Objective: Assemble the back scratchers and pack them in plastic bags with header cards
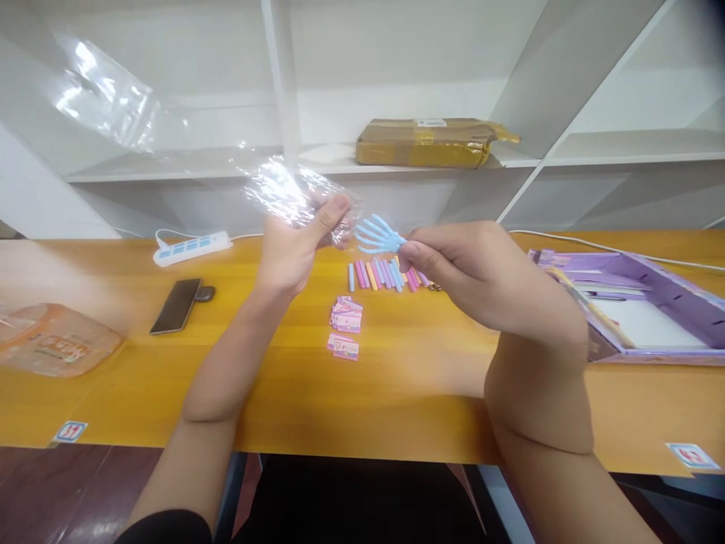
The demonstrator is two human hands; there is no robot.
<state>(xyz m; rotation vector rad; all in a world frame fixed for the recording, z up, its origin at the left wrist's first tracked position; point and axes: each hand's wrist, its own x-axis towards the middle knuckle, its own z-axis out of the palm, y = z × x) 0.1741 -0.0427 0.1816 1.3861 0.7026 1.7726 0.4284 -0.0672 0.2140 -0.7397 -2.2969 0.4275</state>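
My left hand (300, 242) is closed on a crinkled clear plastic bag (277, 189), lifted above the table. Between the thumb and fingers of my right hand (453, 261) is a small light-blue plastic skeleton hand (381, 236), its thin fingers pointing left toward the bag. The two are close together, and I cannot tell whether they touch. Behind and below, a row of pastel sticks (377, 275) in blue, pink, purple and yellow lies on the table, partly hidden by my right hand. Nearer to me are small pink printed cards (346, 316) in two loose groups.
A purple open box (651, 302) stands at the right. To the left lie a phone (175, 306), a white power strip (192, 248) and an orange plastic bag (62, 340). A taped cardboard box (424, 143) sits on the shelf behind the wooden table (408, 408).
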